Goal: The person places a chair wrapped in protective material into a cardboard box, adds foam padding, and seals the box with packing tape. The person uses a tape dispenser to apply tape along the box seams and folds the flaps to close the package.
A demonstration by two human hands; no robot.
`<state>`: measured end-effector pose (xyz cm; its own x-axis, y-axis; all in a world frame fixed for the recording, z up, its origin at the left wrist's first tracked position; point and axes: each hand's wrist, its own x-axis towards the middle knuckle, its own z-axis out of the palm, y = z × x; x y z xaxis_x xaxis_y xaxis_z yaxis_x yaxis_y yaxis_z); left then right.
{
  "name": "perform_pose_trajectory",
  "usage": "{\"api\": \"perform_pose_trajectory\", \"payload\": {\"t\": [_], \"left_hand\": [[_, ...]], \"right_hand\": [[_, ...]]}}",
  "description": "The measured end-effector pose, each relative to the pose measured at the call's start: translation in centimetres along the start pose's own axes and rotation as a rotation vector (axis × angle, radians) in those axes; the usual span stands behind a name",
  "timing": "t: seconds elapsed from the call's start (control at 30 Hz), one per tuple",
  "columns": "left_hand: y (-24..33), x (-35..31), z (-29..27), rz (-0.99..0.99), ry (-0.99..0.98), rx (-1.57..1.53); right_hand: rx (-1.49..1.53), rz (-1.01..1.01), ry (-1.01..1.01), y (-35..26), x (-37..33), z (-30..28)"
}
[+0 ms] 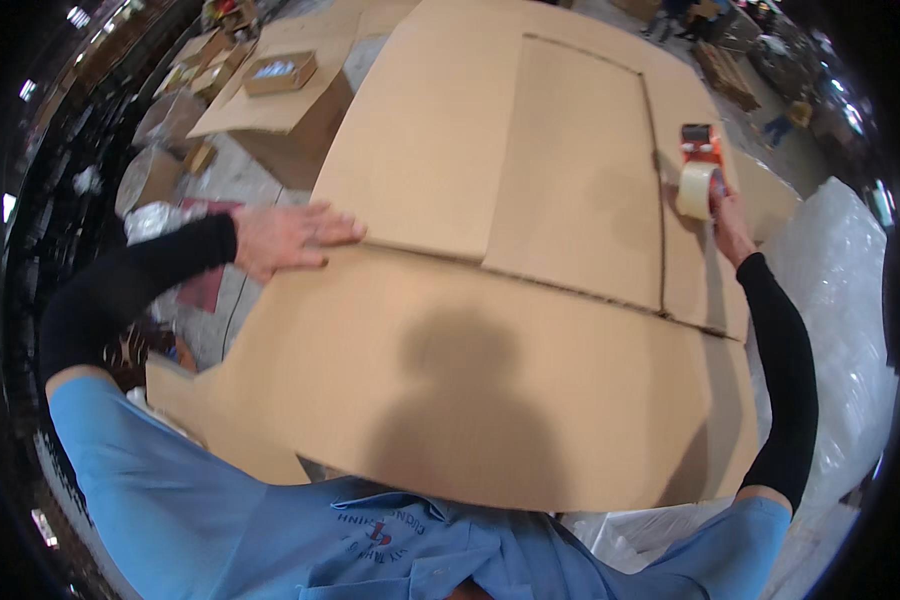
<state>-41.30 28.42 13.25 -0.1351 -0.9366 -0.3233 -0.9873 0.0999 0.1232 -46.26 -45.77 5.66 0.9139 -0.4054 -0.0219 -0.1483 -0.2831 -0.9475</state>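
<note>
Several cardboard panels [420,130], laid together; seams [570,289] visibly untaped; left hand [285,240], fingers spread flat; right hand [734,222], fingers around tape dispenser [701,168]

Grey floor [236,292] shows at the left, marked by a thin dark line. On it stands a large brown carton [300,138] with spread flaps; nearer lies a dark red flat piece [202,288]. Broad cardboard [300,350] (its support is hidden) blocks the rest.
</note>
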Motion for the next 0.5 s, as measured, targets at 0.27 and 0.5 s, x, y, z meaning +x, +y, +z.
{"api": "perform_pose_trajectory", "payload": {"t": [0.27, 0.5], "left_hand": [[-1.7, 0.0, -0.8, 0.108, -0.103, -0.124], [-3.6, 1.1, -3.8, 0.174, -0.148, -0.15]], "right_hand": [[-0.132, 0.159, -0.136, -5.7, -3.6, 2.7], [-0.237, 0.261, -0.301, -7.4, -2.1, 1.8]]}}
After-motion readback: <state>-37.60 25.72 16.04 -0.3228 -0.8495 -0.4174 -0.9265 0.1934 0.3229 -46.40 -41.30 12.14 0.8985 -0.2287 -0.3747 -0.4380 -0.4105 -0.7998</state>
